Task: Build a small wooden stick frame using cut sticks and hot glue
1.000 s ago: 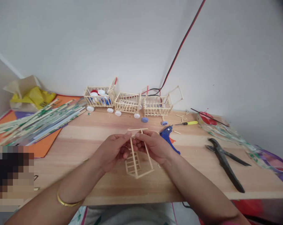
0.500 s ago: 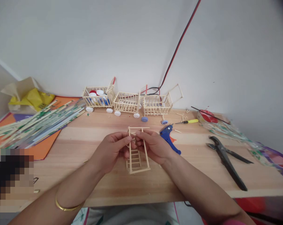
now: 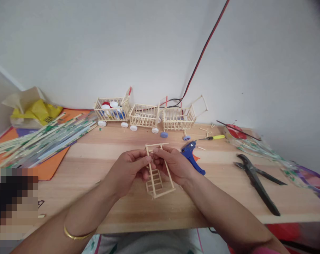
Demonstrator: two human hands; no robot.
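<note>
Between my hands is a small frame of thin wooden sticks [image 3: 164,193], with ladder-like rungs along its lower side. My left hand [image 3: 132,165] pinches its left long stick near the upper end. The fingers of my right hand [image 3: 173,163] close on the frame by the right stick, their tips meeting the left fingertips inside it. Whether a small piece sits between those fingertips is hidden. A blue glue gun [image 3: 192,157] lies just right of my right hand.
Three miniature stick carts [image 3: 111,109] stand along the wall. Wrapped sticks [image 3: 48,141] lie on an orange sheet [image 3: 56,165] at left. A yellow-handled screwdriver [image 3: 217,137], black cutters [image 3: 258,183] and plastic wrapping [image 3: 268,151] are on the right. A red-black cable [image 3: 205,49] hangs down the wall.
The stick frame has turned slightly, its near end swinging to the right. Both hands keep their hold in almost the same place.
</note>
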